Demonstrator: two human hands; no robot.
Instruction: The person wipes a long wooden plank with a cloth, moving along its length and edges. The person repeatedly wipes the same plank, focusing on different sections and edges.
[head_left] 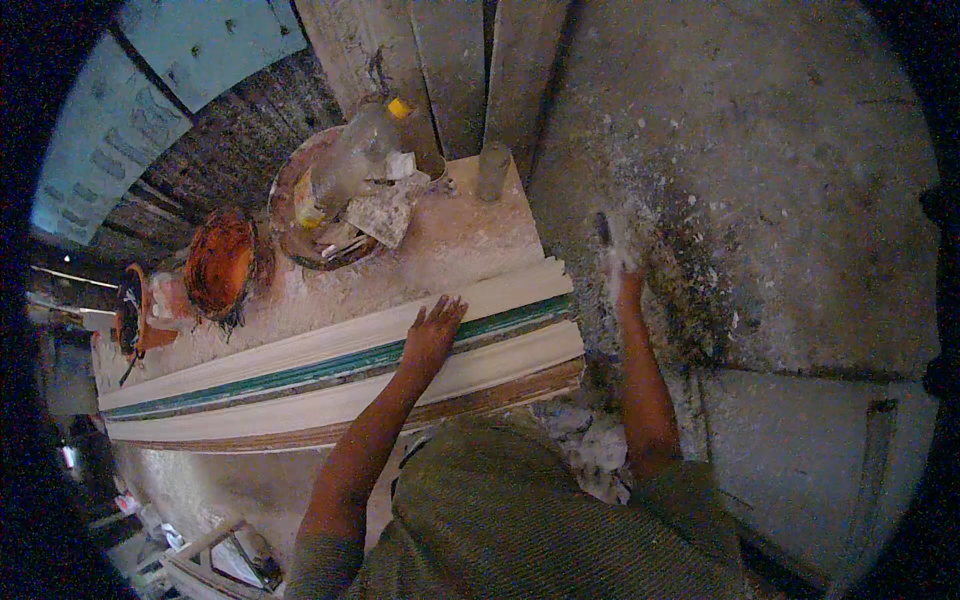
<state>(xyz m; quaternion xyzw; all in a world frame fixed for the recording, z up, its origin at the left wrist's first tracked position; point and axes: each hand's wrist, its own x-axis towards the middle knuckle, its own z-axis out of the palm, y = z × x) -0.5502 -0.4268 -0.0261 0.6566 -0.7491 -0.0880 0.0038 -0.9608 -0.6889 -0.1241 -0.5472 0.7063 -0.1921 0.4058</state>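
My L hand (433,332) spread flat on boards (510,289) nr table (490,232) R edge — prob steadying, next needs firm press; R hand (630,268) blurred — can't tell grip.

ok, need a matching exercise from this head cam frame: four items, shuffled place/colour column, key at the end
Column 1
1. left hand
2. right hand
3. clear plastic bottle
4. bowl just left of the scrap-filled round basin

Column 2
A. orange inside
B. beyond the right end of the long strips
C. topped with a yellow cap
D. flat on the long strips, fingers spread

Pairs: 1-D, 2-B, 3-C, 4-A
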